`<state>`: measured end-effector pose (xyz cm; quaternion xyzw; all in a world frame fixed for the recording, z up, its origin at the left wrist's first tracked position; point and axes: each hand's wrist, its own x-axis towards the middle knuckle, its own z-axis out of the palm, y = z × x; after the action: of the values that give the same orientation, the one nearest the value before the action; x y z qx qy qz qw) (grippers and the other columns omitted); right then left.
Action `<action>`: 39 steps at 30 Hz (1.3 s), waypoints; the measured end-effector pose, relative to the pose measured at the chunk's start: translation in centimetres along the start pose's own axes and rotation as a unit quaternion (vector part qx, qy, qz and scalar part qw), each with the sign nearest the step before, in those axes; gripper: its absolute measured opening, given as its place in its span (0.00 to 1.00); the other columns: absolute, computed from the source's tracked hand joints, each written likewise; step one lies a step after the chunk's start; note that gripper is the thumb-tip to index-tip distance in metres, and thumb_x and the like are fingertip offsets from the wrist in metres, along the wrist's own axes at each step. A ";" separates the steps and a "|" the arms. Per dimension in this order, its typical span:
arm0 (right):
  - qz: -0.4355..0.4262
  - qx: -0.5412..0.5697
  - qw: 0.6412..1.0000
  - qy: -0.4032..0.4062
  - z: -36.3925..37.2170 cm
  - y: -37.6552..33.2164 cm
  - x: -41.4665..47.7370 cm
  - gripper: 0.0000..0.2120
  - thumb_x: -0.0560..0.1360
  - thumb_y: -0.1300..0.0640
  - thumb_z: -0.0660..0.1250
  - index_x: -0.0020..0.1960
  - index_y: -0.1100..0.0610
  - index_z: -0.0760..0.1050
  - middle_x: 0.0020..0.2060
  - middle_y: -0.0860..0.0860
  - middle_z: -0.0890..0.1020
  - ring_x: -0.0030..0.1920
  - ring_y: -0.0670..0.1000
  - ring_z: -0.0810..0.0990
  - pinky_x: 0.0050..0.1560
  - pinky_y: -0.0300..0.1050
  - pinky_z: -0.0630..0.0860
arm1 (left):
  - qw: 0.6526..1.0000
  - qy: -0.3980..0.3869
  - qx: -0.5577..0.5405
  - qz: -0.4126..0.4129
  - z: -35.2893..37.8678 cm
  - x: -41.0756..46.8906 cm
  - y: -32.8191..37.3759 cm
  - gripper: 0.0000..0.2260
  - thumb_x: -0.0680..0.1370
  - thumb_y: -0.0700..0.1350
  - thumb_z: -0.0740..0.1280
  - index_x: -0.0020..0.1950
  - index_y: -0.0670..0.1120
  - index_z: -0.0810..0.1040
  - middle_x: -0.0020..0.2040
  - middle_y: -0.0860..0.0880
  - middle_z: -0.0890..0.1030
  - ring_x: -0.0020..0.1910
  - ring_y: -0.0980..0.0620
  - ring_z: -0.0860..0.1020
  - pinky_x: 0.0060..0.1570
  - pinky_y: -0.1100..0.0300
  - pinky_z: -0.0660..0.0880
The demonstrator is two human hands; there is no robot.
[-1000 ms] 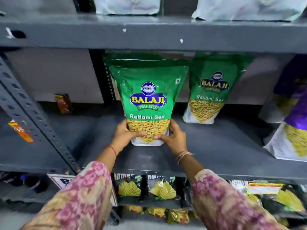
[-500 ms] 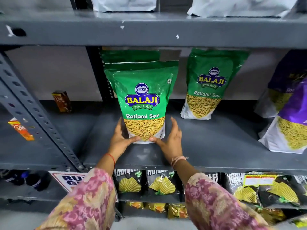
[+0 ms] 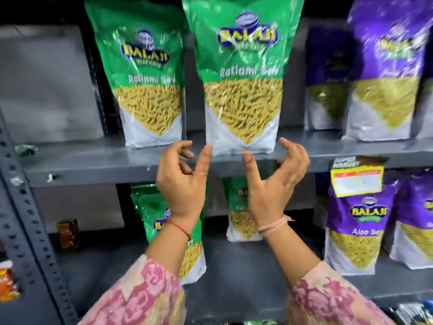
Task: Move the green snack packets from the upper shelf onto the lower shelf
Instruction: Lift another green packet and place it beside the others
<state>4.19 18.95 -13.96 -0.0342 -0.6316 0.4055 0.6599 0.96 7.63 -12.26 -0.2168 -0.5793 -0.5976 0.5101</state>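
Observation:
Two green Balaji Ratlami Sev packets stand upright on the upper shelf [image 3: 98, 164]: one at the left [image 3: 147, 73], one in the middle [image 3: 242, 73]. My left hand [image 3: 182, 181] and my right hand [image 3: 274, 184] are raised just below the middle packet's base, fingers spread, holding nothing; my thumb tips sit close to its bottom edge. On the lower shelf [image 3: 236, 273] stand two more green packets, one behind my left wrist [image 3: 152, 214] and one behind my right hand [image 3: 239, 221], both partly hidden.
Purple Balaji packets stand to the right on the upper shelf [image 3: 386, 73] and the lower shelf [image 3: 356, 228]. A price label [image 3: 358, 181] hangs on the shelf edge. A perforated grey upright [image 3: 30, 226] runs down the left. A small orange packet [image 3: 68, 233] sits at the lower left.
My hands have let go of the green packet on the lower shelf and risen to the base of the middle packet on the upper shelf. The camera has tilted up.

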 end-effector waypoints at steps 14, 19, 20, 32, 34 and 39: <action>0.169 0.003 0.935 -0.313 -0.4 0.2 12.3 0.41 0.57 0.46 0.78 0.63 0.59 0.65 0.61 0.56 0.76 0.59 0.55 0.75 0.60 0.49 0.73 | 0.879 -0.394 -0.084 -0.254 4.7 8.7 0.6 0.22 0.64 0.39 0.74 0.54 0.48 0.71 0.48 0.53 0.78 0.46 0.59 0.77 0.34 0.76 0.73; 0.225 0.099 0.904 -0.351 0.0 1.2 12.9 0.24 0.55 0.56 0.80 0.47 0.57 0.76 0.47 0.53 0.84 0.51 0.55 0.82 0.44 0.44 0.77 | 0.877 -0.382 -0.096 -0.275 4.7 8.5 0.6 0.24 0.61 0.38 0.75 0.55 0.48 0.71 0.47 0.51 0.79 0.44 0.57 0.77 0.31 0.71 0.75; 0.224 0.101 0.906 -0.345 -0.1 1.2 12.8 0.24 0.54 0.55 0.81 0.46 0.58 0.77 0.46 0.53 0.84 0.50 0.55 0.82 0.43 0.44 0.77 | 0.881 -0.375 -0.090 -0.274 4.5 8.4 0.7 0.26 0.60 0.40 0.75 0.55 0.48 0.71 0.47 0.52 0.79 0.45 0.55 0.77 0.35 0.69 0.75; 0.149 0.220 0.923 -0.279 -10.3 -2.4 7.1 0.23 0.48 0.56 0.80 0.42 0.53 0.80 0.36 0.43 0.86 0.44 0.44 0.84 0.41 0.35 0.79 | 0.918 -0.343 -0.113 -0.163 -0.8 1.8 7.6 0.27 0.44 0.53 0.77 0.41 0.54 0.77 0.36 0.66 0.83 0.41 0.65 0.81 0.38 0.72 0.76; 0.150 0.222 0.922 -0.281 -12.9 -1.6 4.6 0.24 0.48 0.61 0.80 0.43 0.52 0.79 0.37 0.40 0.86 0.42 0.42 0.83 0.41 0.33 0.78 | 0.918 -0.342 -0.117 -0.162 -1.9 -1.6 7.7 0.28 0.44 0.52 0.80 0.42 0.56 0.77 0.38 0.68 0.83 0.42 0.66 0.80 0.38 0.74 0.75; 0.198 0.185 0.925 -0.265 -16.6 3.6 -3.2 0.30 0.44 0.65 0.78 0.44 0.51 0.74 0.35 0.37 0.85 0.38 0.35 0.80 0.39 0.29 0.76 | 0.907 -0.332 -0.091 -0.242 -4.0 -12.1 3.7 0.29 0.43 0.53 0.80 0.41 0.59 0.76 0.38 0.66 0.83 0.40 0.70 0.78 0.41 0.77 0.73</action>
<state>17.16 27.24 -21.87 0.0723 -0.6775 0.6319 0.3695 10.15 9.04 -21.76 -0.3015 -0.6929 -0.6463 0.1064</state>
